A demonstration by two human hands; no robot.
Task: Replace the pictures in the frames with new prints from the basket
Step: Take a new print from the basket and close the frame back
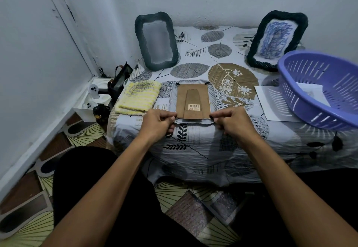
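Note:
A picture frame lies face down on the table, its brown cardboard backing with a stand and a barcode label facing up. My left hand pinches the backing's near left corner. My right hand pinches the near right corner. A dark woven frame holding a grey blank picture leans on the wall at the back left. A second dark frame with a blue scribble print stands at the back right. The purple basket at the right holds white paper.
A white sheet lies flat beside the basket. A yellow knitted cloth rests left of the face-down frame. The table wears a leaf-patterned cover. A black bag and a white tray of small items sit on the floor at the left.

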